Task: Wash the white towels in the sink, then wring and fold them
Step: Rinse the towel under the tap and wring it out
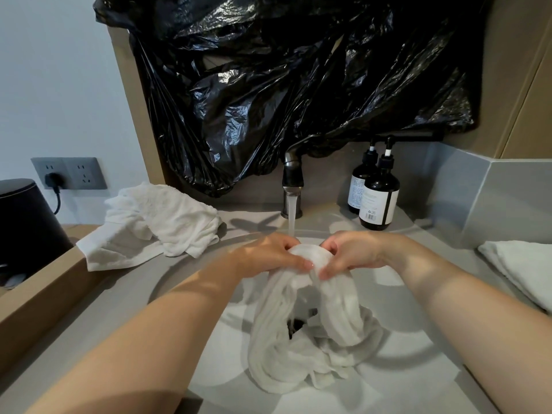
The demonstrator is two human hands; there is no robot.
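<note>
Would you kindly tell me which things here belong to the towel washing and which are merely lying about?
Job: wet towel, gripped by left hand and right hand; running tap; sink; crumpled towels; folded towel.
Lying about: pump bottles; black plastic sheet; wall socket; dark container.

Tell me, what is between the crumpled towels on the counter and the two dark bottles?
The tap stands between the crumpled towels and the bottles, water running from it; the head view shows this.
</note>
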